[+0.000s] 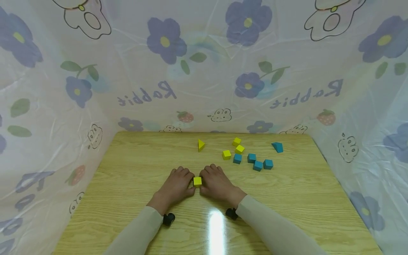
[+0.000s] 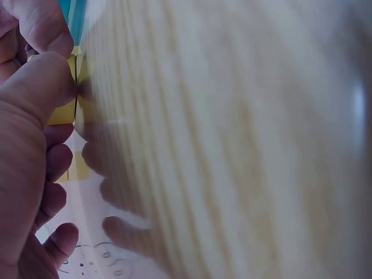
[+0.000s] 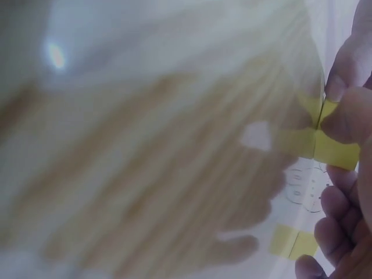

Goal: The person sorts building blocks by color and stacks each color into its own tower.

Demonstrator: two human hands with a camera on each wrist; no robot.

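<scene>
A yellow cube point(image 1: 197, 182) sits on the wooden table between both hands. My left hand point(image 1: 180, 182) pinches it from the left, and in the left wrist view the thumb lies across the cube's near face point(image 2: 63, 115). From the right, my right hand point(image 1: 216, 181) pinches the same cube, its thumb against the yellow face point(image 3: 337, 152) in the right wrist view. The two thumbs come close together there. The remaining fingers of each hand curl behind the cube, partly hidden in the head view.
A yellow triangular block point(image 1: 201, 145) stands beyond the hands. Right of it are three yellow cubes point(image 1: 226, 154), several blue cubes point(image 1: 258, 165) and a blue triangular block point(image 1: 278, 147). A patterned sheet point(image 1: 207, 78) walls the table's point(image 1: 134, 152) back and sides.
</scene>
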